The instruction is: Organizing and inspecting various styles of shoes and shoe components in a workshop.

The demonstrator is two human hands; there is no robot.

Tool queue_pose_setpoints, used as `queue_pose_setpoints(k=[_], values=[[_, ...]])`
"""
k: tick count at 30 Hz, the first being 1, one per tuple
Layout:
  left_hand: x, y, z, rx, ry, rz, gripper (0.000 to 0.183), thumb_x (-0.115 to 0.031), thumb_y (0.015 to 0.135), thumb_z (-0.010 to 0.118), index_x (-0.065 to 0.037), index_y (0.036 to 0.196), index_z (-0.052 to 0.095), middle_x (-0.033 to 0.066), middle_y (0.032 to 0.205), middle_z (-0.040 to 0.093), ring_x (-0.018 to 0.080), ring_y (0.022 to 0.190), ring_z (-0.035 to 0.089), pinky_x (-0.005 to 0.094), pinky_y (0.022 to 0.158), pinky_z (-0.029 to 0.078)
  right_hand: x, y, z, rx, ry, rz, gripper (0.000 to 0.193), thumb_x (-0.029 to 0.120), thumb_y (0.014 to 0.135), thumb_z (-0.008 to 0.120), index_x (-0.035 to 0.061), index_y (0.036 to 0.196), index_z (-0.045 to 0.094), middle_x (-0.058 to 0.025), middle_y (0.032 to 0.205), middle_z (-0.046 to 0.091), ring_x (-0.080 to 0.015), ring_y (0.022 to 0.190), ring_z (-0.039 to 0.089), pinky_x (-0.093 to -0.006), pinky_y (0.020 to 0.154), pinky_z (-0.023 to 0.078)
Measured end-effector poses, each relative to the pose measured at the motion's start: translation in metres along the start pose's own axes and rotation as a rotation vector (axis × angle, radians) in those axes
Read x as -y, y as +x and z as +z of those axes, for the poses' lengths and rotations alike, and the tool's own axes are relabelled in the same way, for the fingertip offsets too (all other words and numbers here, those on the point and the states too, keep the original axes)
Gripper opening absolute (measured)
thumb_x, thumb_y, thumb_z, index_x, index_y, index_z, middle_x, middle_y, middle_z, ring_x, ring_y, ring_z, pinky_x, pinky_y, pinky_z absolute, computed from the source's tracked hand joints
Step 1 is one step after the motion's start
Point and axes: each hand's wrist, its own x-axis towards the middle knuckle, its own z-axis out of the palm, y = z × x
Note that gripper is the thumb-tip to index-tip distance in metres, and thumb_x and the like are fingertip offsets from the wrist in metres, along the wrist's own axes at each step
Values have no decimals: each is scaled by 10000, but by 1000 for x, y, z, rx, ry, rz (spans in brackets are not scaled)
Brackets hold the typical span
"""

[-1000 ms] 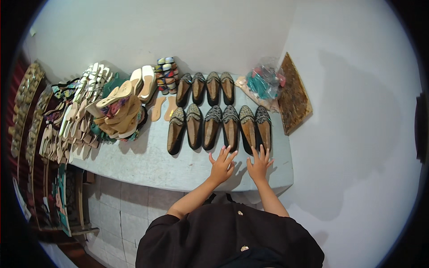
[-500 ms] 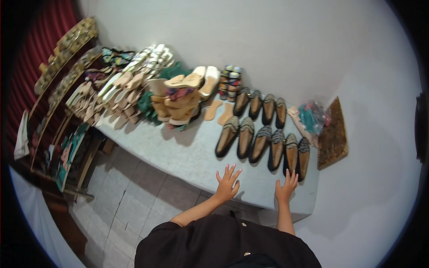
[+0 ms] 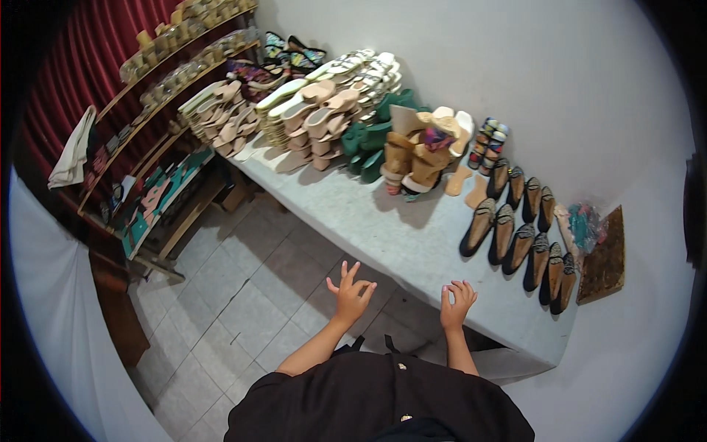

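Note:
My left hand [image 3: 351, 292] hangs over the tiled floor just off the table's front edge, its fingers spread and nothing in it. Over the near edge of the pale-covered table [image 3: 353, 210] is my right hand [image 3: 457, 303], fingers apart and holding nothing. Closest to it, further right, black loafers with patterned uppers [image 3: 518, 249] stand in two rows. Behind them lie two tan insoles [image 3: 458, 180] and a pair of multicoloured rolls or straps [image 3: 489, 144]. Tan and brown shoe pieces [image 3: 414, 160] are piled left of these.
Stacked wedge soles [image 3: 318, 121] and green shoe parts [image 3: 366, 147] fill the table's far left. A shelf rack [image 3: 173, 55] holds more pieces beside a red curtain [image 3: 74, 66]. A brown board [image 3: 602, 258] leans on the right wall near a plastic bag [image 3: 582, 227].
The view has swung left, so the table and shoes sit further right. My hands have drawn back from the loafers toward the table's front edge; both stay empty.

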Motion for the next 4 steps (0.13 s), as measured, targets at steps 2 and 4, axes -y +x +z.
queue_pose_setpoints(k=[2, 4], values=[[23, -1, -28, -26, 18, -31, 163, -309, 757, 691, -155, 808, 677, 99, 1338, 445, 330, 1340, 239, 603, 990, -71, 23, 0, 18, 81, 45, -17, 105, 185, 810, 615, 85, 794, 642, -41, 1009, 599, -267, 1116, 476, -564, 1041, 124], [43, -3, -51, -26, 5, -43, 201, -330, 737, 710, -170, 854, 679, 90, 1366, 417, 333, 1345, 226, 596, 1001, -53, 54, -4, 37, -6, 182, -18, 101, 179, 807, 632, 84, 775, 645, -57, 981, 612, -249, 1096, 498, -572, 1046, 103]])
